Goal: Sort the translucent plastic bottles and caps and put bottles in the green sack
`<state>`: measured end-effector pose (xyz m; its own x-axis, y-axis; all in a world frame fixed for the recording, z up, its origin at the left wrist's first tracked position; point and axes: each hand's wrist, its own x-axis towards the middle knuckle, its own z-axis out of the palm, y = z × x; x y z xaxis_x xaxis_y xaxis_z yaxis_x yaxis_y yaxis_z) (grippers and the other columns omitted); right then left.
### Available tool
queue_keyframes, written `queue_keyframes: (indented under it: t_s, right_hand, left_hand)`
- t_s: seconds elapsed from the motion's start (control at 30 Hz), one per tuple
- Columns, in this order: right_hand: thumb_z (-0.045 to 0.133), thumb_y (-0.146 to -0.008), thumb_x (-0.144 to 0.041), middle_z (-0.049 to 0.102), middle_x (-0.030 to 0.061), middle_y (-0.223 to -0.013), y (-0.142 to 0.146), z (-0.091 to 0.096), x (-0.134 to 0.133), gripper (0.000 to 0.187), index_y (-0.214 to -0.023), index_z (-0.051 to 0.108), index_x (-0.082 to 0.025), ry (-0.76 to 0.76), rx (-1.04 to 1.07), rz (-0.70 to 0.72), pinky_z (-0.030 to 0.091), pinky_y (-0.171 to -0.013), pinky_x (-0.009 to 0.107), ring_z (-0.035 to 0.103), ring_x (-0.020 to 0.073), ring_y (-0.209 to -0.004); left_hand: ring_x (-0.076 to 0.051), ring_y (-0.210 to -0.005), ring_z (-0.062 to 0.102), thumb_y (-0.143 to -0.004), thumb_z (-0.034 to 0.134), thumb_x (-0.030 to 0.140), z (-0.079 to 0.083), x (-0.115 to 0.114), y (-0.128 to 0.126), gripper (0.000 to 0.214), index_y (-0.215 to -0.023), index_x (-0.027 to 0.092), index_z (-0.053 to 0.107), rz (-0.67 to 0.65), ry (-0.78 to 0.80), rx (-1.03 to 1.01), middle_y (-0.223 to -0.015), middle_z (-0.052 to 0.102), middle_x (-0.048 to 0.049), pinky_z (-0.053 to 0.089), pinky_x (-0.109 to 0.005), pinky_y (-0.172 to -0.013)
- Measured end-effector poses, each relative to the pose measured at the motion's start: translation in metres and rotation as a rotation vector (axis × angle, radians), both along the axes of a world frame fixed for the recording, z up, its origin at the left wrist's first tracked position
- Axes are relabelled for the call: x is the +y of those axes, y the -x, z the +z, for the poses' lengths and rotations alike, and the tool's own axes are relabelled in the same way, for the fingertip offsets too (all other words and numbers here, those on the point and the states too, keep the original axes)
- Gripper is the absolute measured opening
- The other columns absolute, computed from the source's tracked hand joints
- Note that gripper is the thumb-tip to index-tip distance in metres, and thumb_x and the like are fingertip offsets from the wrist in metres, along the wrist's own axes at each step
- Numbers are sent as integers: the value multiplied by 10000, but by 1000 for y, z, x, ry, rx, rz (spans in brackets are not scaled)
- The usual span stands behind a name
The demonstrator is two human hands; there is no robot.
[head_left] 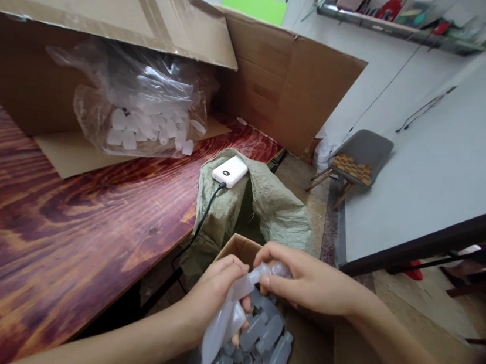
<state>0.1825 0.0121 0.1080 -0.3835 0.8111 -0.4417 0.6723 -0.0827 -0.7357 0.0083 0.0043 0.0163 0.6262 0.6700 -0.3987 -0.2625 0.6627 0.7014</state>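
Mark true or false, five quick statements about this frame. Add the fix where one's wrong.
1. Left hand and right hand both grip translucent plastic. True.
2. Below them is a crate of red lids. False: it is a box of bottles.
3. A white device lies on the sack. True.
4. No wire runs to it. False: a black cable is plugged in.
5. A clear bag lies in the open carton. True.

I can read no words or numbers from here; on the white power bank (232, 169) at my twelve o'clock, the dark round patch (226, 173) is too small to make out.
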Motion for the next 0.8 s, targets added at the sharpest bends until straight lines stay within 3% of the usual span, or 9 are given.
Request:
queue_keyframes:
  t_s: [0.1, 0.23, 0.3, 0.43, 0.5, 0.57, 0.73, 0.8]
  right_hand:
    - [553, -888, -294, 591, -9, -876, -1, 0, -2, 210, -1073, 552, -195, -99, -93, 160, 414, -597, 214, 522, 100, -656]
    - [532, -917, -295, 615, 2, -940, -2, -2, -4, 192, -1083, 553, -202, -209, -109, 235, 409, -739, 249, 551, 141, -825]
    - [520, -933, -317, 623, 7, -973, -3, -2, -5, 207, -1106, 550, -206, -237, -95, 243, 403, -776, 256, 553, 149, -875]
    - [532, -936, -339, 632, 3, -1015, -3, 1, -8, 224, -1125, 555, -221, -251, -41, 236, 404, -793, 245, 564, 141, -892]
    - [532, -934, -333, 640, 6, -1024, -3, 1, -9, 224, -1127, 560, -224, -259, -37, 231, 406, -796, 246, 572, 145, -902]
    - [529, -933, -346, 653, 10, -992, -1, -1, -9, 215, -1098, 581, -218, -275, -75, 218, 404, -779, 250, 580, 153, -889]
    - [548, -908, -466, 604, -8, -663, 1, -8, -5, 335, -774, 633, -171, -308, -252, 153, 325, -583, 238, 542, 133, -644]
    - [517, -931, -438, 653, 3, -721, -2, -6, -5, 322, -817, 669, -178, -335, -218, 138, 362, -623, 240, 576, 138, -681]
  left_hand:
    - [-160, -380, 535, -803, 551, 482, 0, -2, -1, 299, -839, 214, 424, 1, 31, -39, -552, 580, 14, 430, -227, -284]
    - [-163, -355, 525, -823, 501, 447, 3, -1, 1, 247, -816, 205, 451, -24, 76, -74, -539, 589, 1, 429, -242, -278]
    - [-172, -326, 521, -828, 450, 448, 2, 3, 2, 285, -751, 178, 498, -104, 144, -96, -507, 588, -26, 422, -250, -278]
    - [-179, -316, 554, -802, 400, 551, -7, 11, 6, 564, -526, 96, 587, -357, 276, -169, -430, 555, -95, 405, -226, -304]
    - [-184, -332, 575, -772, 422, 580, -12, 13, 6, 601, -498, 76, 602, -413, 294, -205, -417, 547, -108, 411, -219, -307]
    - [-192, -329, 575, -761, 449, 543, -12, 13, 5, 522, -539, 92, 590, -389, 287, -215, -427, 562, -108, 430, -227, -300]
    - [-188, -313, 538, -840, 391, 367, -3, 7, -2, 181, -816, 196, 447, -119, 190, -202, -484, 603, -41, 435, -263, -250]
    - [-181, -312, 531, -863, 354, 350, -1, 5, -3, 155, -851, 205, 408, -118, 173, -186, -475, 592, -34, 433, -255, -248]
